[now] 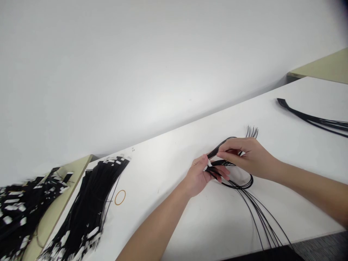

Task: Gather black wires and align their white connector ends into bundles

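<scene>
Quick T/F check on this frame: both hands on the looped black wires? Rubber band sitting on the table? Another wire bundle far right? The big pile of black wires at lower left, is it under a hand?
1. Both hands hold the looped black wires. True: the left hand pinches them at a white tag and the right hand grips the loop from above.
2. The rubber band is around the looped black wires. False: it lies loose on the white table, beside the big wire pile.
3. Another wire bundle lies at the far right of the table. True.
4. A hand rests on the big wire pile. False: neither hand touches it.
5. The looped wires' free ends all hang off the table. False: one set of ends points up behind the right hand.
</scene>
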Demonstrator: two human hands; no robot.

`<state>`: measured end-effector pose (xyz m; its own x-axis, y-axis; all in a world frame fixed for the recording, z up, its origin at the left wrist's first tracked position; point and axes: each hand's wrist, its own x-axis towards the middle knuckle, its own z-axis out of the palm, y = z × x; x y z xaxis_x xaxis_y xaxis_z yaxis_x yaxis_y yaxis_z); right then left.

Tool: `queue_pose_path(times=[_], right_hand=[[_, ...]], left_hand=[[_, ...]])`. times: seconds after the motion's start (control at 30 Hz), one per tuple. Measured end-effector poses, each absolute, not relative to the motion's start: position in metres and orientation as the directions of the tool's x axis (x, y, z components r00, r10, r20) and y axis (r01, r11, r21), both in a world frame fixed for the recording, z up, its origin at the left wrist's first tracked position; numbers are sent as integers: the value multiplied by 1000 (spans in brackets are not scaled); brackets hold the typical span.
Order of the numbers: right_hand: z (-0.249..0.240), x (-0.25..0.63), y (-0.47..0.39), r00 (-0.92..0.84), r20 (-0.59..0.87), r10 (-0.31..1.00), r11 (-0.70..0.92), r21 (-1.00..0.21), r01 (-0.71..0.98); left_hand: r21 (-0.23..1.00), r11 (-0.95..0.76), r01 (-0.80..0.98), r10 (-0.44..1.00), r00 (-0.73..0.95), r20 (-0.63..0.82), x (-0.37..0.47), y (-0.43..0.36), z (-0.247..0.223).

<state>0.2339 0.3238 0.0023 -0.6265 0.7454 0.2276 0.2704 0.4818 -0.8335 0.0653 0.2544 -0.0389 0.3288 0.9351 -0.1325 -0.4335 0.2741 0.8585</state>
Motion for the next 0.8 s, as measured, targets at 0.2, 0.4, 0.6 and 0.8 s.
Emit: queue_pose_path(times=[0.2,0.4,0.6,0.8], right_hand=[[1,234,325,-629,244,738,511,-811,285],[-2,239,327,-464,411,785,559,-792,246],[-10,246,351,-201,235,951,295,-884,363],[-9,242,349,-661,68,747,459,-772,439]], left_hand=[[843,291,-452,931,339,-139,65,255,-39],[746,346,-568,932,298,-206,63,258,-41],[658,353,-665,935,229,-270,59,258,-38],[661,349,-664,935,197,-297,60,256,-31]])
